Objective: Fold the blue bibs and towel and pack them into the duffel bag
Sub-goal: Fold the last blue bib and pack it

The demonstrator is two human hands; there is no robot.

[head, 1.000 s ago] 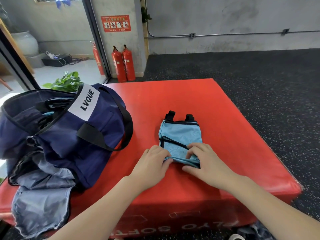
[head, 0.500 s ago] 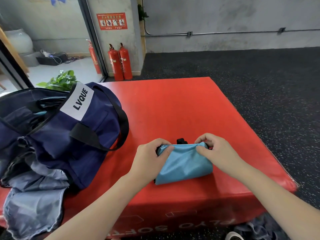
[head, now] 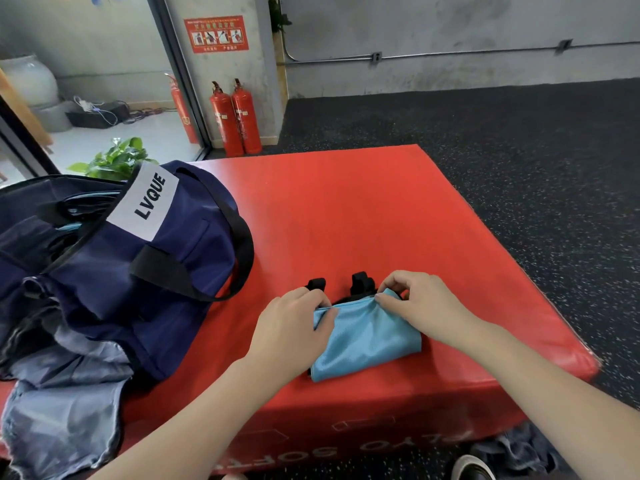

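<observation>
A light blue bib (head: 367,341) lies folded over on the red padded block (head: 346,216), near its front edge. Two black strap ends poke out from under its far edge. My left hand (head: 294,327) pinches the bib's far left corner. My right hand (head: 415,306) pinches the far right corner. The navy duffel bag (head: 114,258) marked LVQUE sits open at the left of the block, with dark fabric inside.
A grey-blue cloth (head: 62,410) hangs from under the bag over the block's front left corner. More dark cloth (head: 512,452) lies on the floor by a shoe. Fire extinguishers (head: 235,119) stand against the far wall. A potted plant (head: 114,161) is behind the bag.
Both hands lifted the bib's near edge and brought it over towards the far edge, folding the bib in half. They now hold that edge down at the far side.
</observation>
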